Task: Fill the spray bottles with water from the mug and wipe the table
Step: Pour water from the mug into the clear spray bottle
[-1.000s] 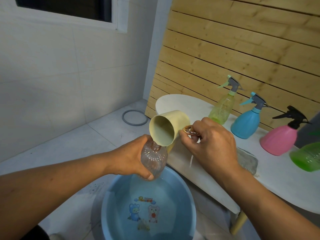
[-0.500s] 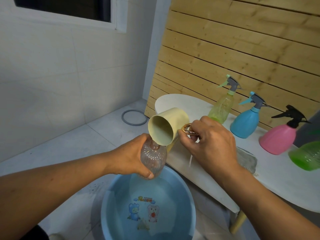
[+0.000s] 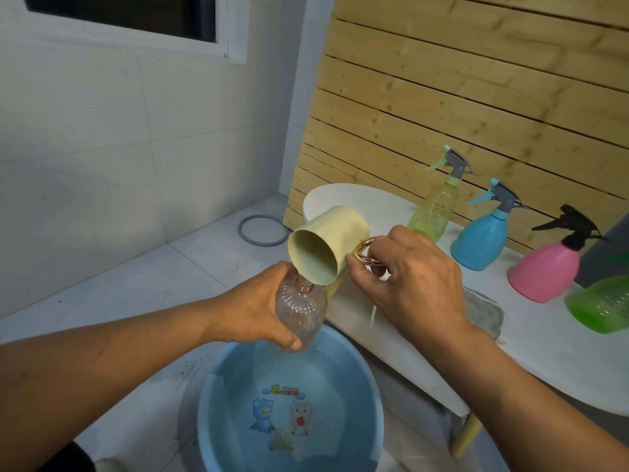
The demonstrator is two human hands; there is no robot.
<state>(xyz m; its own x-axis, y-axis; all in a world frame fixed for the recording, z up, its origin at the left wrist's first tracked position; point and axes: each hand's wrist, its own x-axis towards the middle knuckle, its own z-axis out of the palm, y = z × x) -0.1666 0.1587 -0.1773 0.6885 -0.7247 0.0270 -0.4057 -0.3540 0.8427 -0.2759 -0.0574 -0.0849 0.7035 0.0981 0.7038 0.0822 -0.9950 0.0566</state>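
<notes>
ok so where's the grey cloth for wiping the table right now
In the head view the grey cloth lies on the white table, just behind the right hand and in front of the pink spray bottle.

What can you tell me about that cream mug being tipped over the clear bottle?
The mug is pale cream, smooth and matte, with a shiny gold ring handle. It is tipped nearly on its side, mouth toward the camera, and its inside looks empty. The right hand grips the handle. The lower rim sits at the neck of the clear ribbed bottle, which the left hand holds above the blue basin.
</notes>
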